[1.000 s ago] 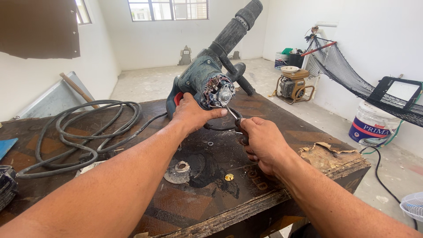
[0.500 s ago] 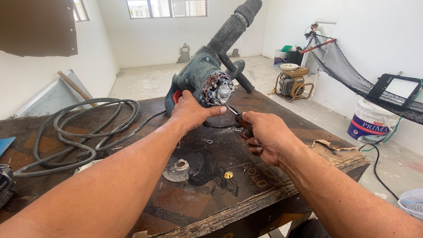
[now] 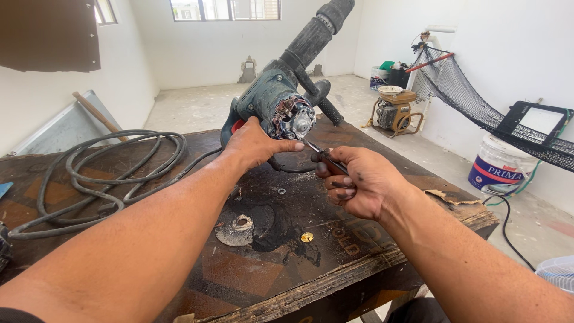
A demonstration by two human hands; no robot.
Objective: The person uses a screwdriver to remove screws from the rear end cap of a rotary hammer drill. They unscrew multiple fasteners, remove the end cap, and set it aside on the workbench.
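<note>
Left hand (image 3: 254,145) clamps the grey-green power tool (image 3: 272,104) upright on the worn wooden table (image 3: 179,263), thumb just under its opened end (windings exposed). Right hand (image 3: 359,182) is clenched around a screwdriver (image 3: 323,157), tip at that opening. Below the grips lie a metal disc (image 3: 236,230) and small brass washer (image 3: 307,237); coiled cable (image 3: 101,173) left.
</note>
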